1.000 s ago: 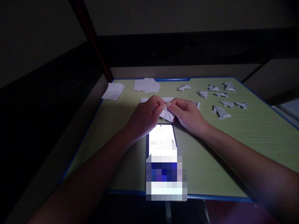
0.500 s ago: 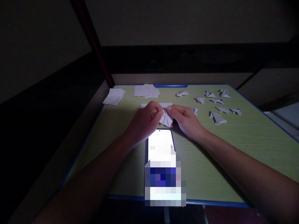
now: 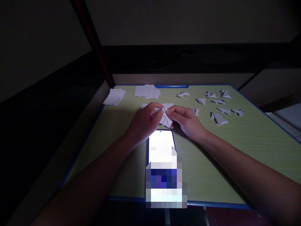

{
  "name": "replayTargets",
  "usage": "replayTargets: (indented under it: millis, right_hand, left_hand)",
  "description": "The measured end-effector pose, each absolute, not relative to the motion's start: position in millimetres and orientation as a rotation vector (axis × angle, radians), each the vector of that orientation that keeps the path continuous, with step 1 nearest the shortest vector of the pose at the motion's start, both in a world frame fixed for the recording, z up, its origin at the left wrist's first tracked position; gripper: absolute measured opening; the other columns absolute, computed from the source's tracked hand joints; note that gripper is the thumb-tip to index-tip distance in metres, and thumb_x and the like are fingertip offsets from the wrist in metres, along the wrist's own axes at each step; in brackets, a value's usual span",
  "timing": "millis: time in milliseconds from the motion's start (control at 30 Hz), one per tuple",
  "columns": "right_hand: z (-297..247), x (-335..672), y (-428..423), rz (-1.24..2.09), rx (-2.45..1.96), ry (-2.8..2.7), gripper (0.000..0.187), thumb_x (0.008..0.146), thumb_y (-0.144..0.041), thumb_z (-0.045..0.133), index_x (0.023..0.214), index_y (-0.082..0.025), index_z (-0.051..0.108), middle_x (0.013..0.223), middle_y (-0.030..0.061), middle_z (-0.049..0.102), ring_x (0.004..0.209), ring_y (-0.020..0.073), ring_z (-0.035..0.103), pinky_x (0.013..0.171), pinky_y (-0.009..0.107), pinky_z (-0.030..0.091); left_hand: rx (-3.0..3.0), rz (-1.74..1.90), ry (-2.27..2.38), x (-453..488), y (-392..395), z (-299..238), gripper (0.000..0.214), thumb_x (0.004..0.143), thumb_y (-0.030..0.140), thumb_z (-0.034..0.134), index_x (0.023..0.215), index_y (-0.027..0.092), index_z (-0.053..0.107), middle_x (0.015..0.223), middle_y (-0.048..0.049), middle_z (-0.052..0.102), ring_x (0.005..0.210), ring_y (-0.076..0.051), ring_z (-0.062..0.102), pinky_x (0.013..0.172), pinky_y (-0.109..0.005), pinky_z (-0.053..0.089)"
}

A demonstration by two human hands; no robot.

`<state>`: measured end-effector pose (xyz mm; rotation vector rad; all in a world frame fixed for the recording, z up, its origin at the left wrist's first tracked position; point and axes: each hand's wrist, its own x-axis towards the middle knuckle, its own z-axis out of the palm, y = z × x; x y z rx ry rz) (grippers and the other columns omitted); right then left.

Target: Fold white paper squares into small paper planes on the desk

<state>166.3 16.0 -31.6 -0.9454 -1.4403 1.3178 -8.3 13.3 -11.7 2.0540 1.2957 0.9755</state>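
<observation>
A partly folded piece of white paper (image 3: 166, 118) is held over the green table (image 3: 246, 147), just beyond a lit phone (image 3: 161, 147). My left hand (image 3: 144, 121) pinches its left side with fingers closed. My right hand (image 3: 187, 121) pinches its right side, thumb and fingers pressed on the folds. The two hands meet at the top of the paper, which shows several diagonal creases. The room is dark and the phone screen lights the paper from below.
Two stacks of flat white sheets (image 3: 115, 97) (image 3: 147, 91) lie at the far left. Another sheet (image 3: 168, 106) lies behind my hands. Several finished folded paper shapes (image 3: 218, 118) are scattered at the far right. The table has a blue rim (image 3: 171, 86). A dark red post (image 3: 94, 44) rises at the back left.
My fingers have shifted slightly on the paper, working the top fold, and the paper has turned a little. Since a second ago the view has tilted, so everything sits lower in the frame.
</observation>
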Motion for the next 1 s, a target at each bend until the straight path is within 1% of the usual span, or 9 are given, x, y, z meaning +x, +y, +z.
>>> replayTargets:
  millis: [133,200,333,533,800,1000]
  right_hand:
    - [-31.4,166.4,15.3,1.276,-0.976,-1.482,0.03,0.082,-0.046,0.072,0.073,-0.018,0.065,0.056,-0.0023,0.057,0.049,0.0101,0.05,0.048,0.025,0.037]
    - [-32.2,166.6,15.4,1.265,-0.981,-1.499,0.031,0.083,-0.046,0.071,0.073,-0.018,0.065,0.056,-0.0022,0.057,0.049,0.0101,0.051,0.047,0.025,0.037]
    - [-33.6,166.5,15.9,1.247,-0.986,-1.506,0.033,0.083,-0.048,0.071,0.074,-0.018,0.065,0.056,-0.0026,0.056,0.048,0.0098,0.05,0.047,0.025,0.036]
    - [-30.7,165.4,14.9,1.232,-1.01,-1.504,0.037,0.081,-0.053,0.073,0.072,-0.017,0.064,0.055,-0.0027,0.055,0.048,0.0096,0.049,0.046,0.025,0.035]
    - [-29.4,164.9,14.7,1.196,-1.016,-1.52,0.035,0.084,-0.05,0.071,0.073,-0.018,0.063,0.052,-0.003,0.055,0.046,0.0091,0.049,0.045,0.025,0.034]
    - [-29.8,165.5,15.2,1.206,-1.016,-1.508,0.035,0.083,-0.049,0.072,0.073,-0.017,0.064,0.051,-0.0033,0.055,0.045,0.0087,0.049,0.045,0.025,0.034]
  left_hand:
    - [2.054,0.985,1.288,-9.0,15.8,-13.7,0.022,0.09,0.031,0.05,0.085,0.016,0.065,0.075,-0.0039,0.069,0.068,-0.014,0.063,0.052,-0.023,0.044]
    - [2.048,0.982,1.287,-9.2,16.3,-14.4,0.021,0.09,0.03,0.05,0.082,0.016,0.065,0.075,-0.0036,0.069,0.068,-0.014,0.063,0.051,-0.023,0.044]
    - [2.014,0.995,1.305,-8.6,16.2,-15.2,0.019,0.089,0.031,0.052,0.083,0.016,0.063,0.077,-0.0027,0.068,0.063,-0.012,0.061,0.05,-0.022,0.043]
    - [1.991,1.105,1.302,-8.4,16.1,-17.1,0.009,0.086,0.028,0.056,0.086,0.019,0.058,0.077,0.0,0.067,0.055,-0.009,0.054,0.05,-0.023,0.044]
    - [2.094,1.114,1.248,-8.1,16.3,-15.4,0.006,0.087,0.024,0.053,0.089,0.019,0.057,0.084,-0.0009,0.068,0.067,-0.011,0.058,0.06,-0.024,0.048]
    - [2.203,1.132,1.186,-8.6,15.6,-16.4,0.003,0.085,0.02,0.056,0.088,0.019,0.057,0.087,-0.0008,0.068,0.07,-0.011,0.057,0.062,-0.024,0.045]
